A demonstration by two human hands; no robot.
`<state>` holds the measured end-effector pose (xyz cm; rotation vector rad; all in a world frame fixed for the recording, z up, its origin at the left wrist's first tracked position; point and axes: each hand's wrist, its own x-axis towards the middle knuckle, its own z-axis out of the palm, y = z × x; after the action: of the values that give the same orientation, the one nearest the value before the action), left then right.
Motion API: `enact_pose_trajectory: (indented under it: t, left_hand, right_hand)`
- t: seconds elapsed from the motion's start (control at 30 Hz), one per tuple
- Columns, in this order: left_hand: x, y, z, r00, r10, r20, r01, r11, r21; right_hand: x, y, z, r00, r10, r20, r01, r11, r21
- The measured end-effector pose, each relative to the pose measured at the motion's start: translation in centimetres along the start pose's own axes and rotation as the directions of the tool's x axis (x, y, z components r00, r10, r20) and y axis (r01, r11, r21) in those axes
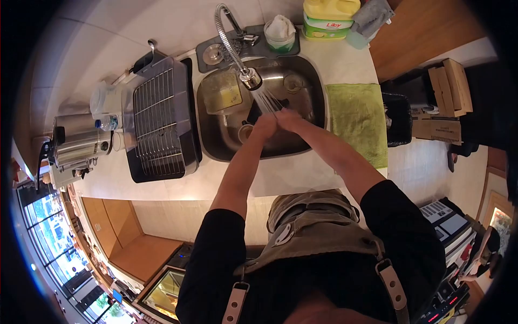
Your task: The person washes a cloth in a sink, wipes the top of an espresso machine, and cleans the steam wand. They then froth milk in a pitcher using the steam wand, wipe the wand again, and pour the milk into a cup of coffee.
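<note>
My left hand (265, 125) and my right hand (290, 119) are close together over the steel sink (318, 116), fingers curled inward. Water sprays onto them from a pull-down faucet head (251, 79) on a coiled spring neck. Dark shapes show around the fingers, and I cannot tell what the hands grip. A clear container (222, 93) with something yellow in it sits at the sink's back left. Below my left hand a small round cup-like item (245, 133) lies in the basin. The drain (294, 82) is at the back right.
Left of the sink stands a dish rack (159, 113), with a steel urn (83, 141) beyond it. A green towel (357, 124) lies on the right. Behind the basin are a grey tray (208, 63), a tub with a white cloth (280, 33) and a yellow jug (330, 19).
</note>
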<state>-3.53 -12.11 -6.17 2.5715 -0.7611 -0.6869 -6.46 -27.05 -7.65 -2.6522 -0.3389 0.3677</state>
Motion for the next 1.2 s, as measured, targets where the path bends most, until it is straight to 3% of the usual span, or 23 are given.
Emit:
enact_pose_trajectory:
  t: [0.13, 0.23, 0.27, 0.3, 0.33, 0.43, 0.53, 0.57, 0.6, 0.63, 0.67, 0.7, 0.73, 0.77, 0.83, 0.93, 1.03, 1.07, 1.17, 1.2]
  left_hand:
    - [1.4, -1.1, -0.8, 0.942, 0.227, 0.247, -0.250, 0.966, 0.065]
    - [0.9, -1.1, -0.6, 0.965, 0.264, 0.011, -0.264, 0.964, 0.013]
    - [0.3, -0.5, -0.2, 0.992, 0.112, -0.053, -0.123, 0.862, -0.492]
    - [-0.9, 1.4, -1.0, 0.998, -0.047, -0.035, -0.007, 0.500, -0.866]
    - [-1.0, 2.5, -1.4, 0.984, -0.168, 0.051, 0.050, -0.011, -0.999]
    - [0.4, 3.4, -0.3, 0.943, -0.326, 0.069, -0.117, -0.519, -0.846]
    - [1.2, 3.6, -0.8, 0.956, -0.286, 0.072, -0.168, -0.728, -0.665]
    - [1.6, 3.5, -0.8, 0.956, -0.292, 0.000, -0.227, -0.745, -0.628]
    - [2.5, 3.3, -0.8, 0.952, -0.299, -0.070, -0.282, -0.759, -0.587]
    - [3.0, 3.2, -0.8, 0.941, -0.308, -0.141, -0.334, -0.772, -0.541]
    - [2.2, 4.2, -2.4, 0.953, -0.268, -0.137, -0.299, -0.777, -0.554]
    - [1.6, 5.3, -3.9, 0.943, -0.332, -0.032, -0.301, -0.803, -0.515]
    - [1.4, 6.3, -5.5, 0.920, -0.385, 0.076, -0.306, -0.825, -0.476]
    - [1.3, 7.0, -6.7, 0.886, -0.425, 0.186, -0.313, -0.843, -0.437]
    - [1.8, 7.2, -6.8, 0.889, -0.399, 0.225, -0.284, -0.865, -0.413]
    - [3.1, 6.2, -5.9, 0.904, -0.348, 0.248, -0.248, -0.900, -0.358]
    - [3.2, 6.2, -5.9, 0.922, -0.324, 0.212, -0.229, -0.898, -0.374]
    - [2.9, 6.2, -6.1, 0.918, -0.339, 0.204, -0.233, -0.880, -0.415]
    - [1.2, 7.8, -7.9, 0.857, -0.465, 0.220, -0.237, -0.736, -0.634]
    - [0.6, 8.2, -8.4, 0.824, -0.523, 0.218, -0.230, -0.661, -0.714]
  right_hand:
    - [-0.1, -0.9, -3.5, 0.979, -0.050, 0.199, 0.079, 0.987, -0.137]
    - [-0.4, -1.9, -5.2, 0.994, 0.069, 0.087, -0.069, 0.998, 0.004]
    - [-0.6, -1.5, -4.3, 0.996, 0.083, -0.024, -0.080, 0.993, 0.083]
    - [-0.5, -0.4, -2.1, 0.985, 0.107, -0.134, -0.084, 0.983, 0.164]
    - [-0.3, -0.4, -1.9, 0.960, 0.136, -0.243, -0.076, 0.967, 0.242]
    - [-0.7, -2.1, -4.4, 0.986, -0.045, -0.160, 0.112, 0.892, 0.438]
    - [-1.1, -2.7, -13.7, 0.949, -0.276, 0.151, 0.170, 0.855, 0.491]
    - [1.1, -1.8, -15.7, 0.952, -0.184, 0.244, 0.147, 0.976, 0.163]
    - [2.3, -2.3, -18.1, 0.995, -0.065, 0.081, 0.059, 0.995, 0.081]
    - [4.2, -2.1, -18.8, 0.952, -0.102, -0.290, 0.118, 0.992, 0.039]
    - [5.7, -3.4, -21.3, 0.894, -0.152, -0.421, 0.179, 0.983, 0.025]
    - [7.5, -4.1, -22.7, 0.699, -0.385, -0.602, 0.362, 0.917, -0.166]
    - [9.1, -5.1, -23.7, 0.637, -0.442, -0.632, 0.396, 0.890, -0.224]
    - [10.9, -4.8, -23.7, 0.699, -0.484, -0.527, 0.364, 0.874, -0.321]
    - [14.1, -4.1, -23.9, 0.805, -0.512, -0.300, 0.318, 0.799, -0.510]
    - [15.9, -3.5, -26.7, 0.870, -0.446, -0.211, 0.266, 0.785, -0.560]
    - [17.0, -1.9, -30.1, 0.793, -0.589, -0.155, 0.344, 0.643, -0.685]
    - [17.2, -1.6, -30.0, 0.678, -0.696, -0.236, 0.430, 0.635, -0.641]
    - [11.5, -2.9, -26.9, 0.775, -0.432, -0.462, 0.277, 0.889, -0.365]
    - [9.4, -2.3, -25.9, 0.905, -0.296, -0.306, 0.222, 0.941, -0.254]
